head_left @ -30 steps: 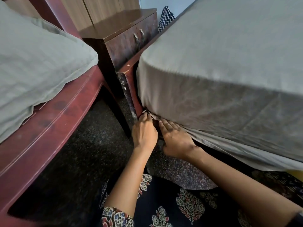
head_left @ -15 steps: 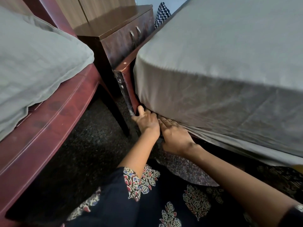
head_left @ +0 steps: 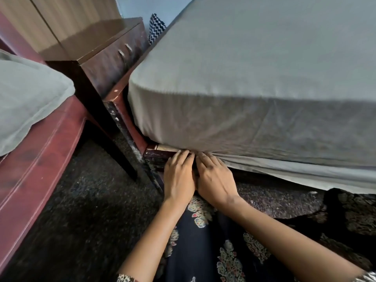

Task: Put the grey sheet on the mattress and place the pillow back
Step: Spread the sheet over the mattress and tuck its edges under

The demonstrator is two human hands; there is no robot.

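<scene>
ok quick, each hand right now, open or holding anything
Left hand: open, straight fingers at the lower edge of the grey sheet.
Right hand: open, straight fingers pressing that edge; gripping nothing.

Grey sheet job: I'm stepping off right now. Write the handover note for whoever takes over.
Left hand: open, fingers flat on the bed frame below the near corner.
Right hand: open, fingertips pushing the grey sheet in under that corner.
Done: the sheet covers the top and near side, and the corner looks tucked.
Left: the sheet's lower edge hangs loose to the right, so tuck along it. Then lift the pillow off the red wooden bench on the left and put it back on top of the sheet.
</scene>
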